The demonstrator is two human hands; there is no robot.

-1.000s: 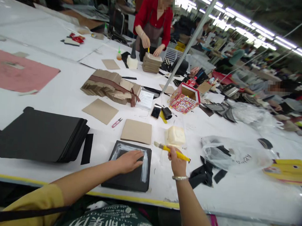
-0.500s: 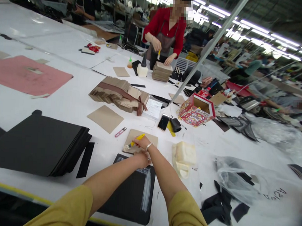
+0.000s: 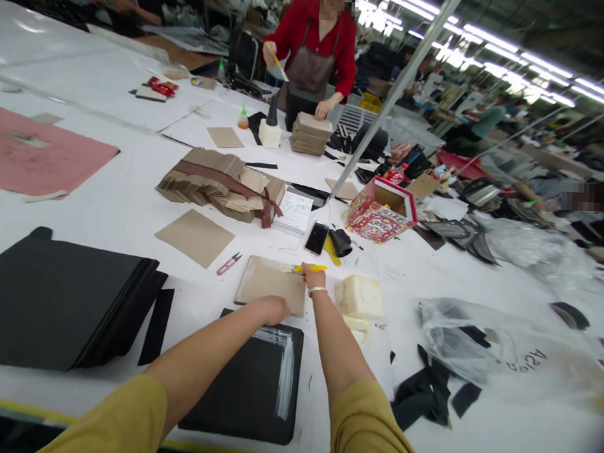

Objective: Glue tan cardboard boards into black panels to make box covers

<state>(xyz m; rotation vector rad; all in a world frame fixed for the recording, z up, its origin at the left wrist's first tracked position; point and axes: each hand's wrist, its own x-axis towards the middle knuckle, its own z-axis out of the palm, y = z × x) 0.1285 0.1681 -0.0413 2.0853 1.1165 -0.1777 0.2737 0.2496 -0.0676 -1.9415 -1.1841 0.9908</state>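
Observation:
My right hand (image 3: 314, 275) is closed around the yellow handle of a paintbrush (image 3: 307, 269). Its bristles point left, along the far edge of a beige board (image 3: 269, 285), where a wet-looking strip shows. My left hand (image 3: 277, 310) rests at that board's near edge, its fingers mostly hidden under the hand. Nearer to me lies a black panel (image 3: 240, 384) with white glue-like streaks along its far and right edges. A cream-coloured container (image 3: 359, 297) stands right of my right hand.
Black sheets (image 3: 53, 296) are stacked at left. Beyond the board lie pink thread snips (image 3: 229, 264), a phone (image 3: 317, 238), tied beige boards (image 3: 218, 183) and a patterned box (image 3: 381, 210). A plastic bag (image 3: 497, 348) and black scraps lie right. A co-worker (image 3: 314, 47) holds a brush opposite.
My right hand has carried the brush from the board's left side to its far right edge. My left hand has shifted slightly left in view. The co-worker's brush hand has lifted away leftward.

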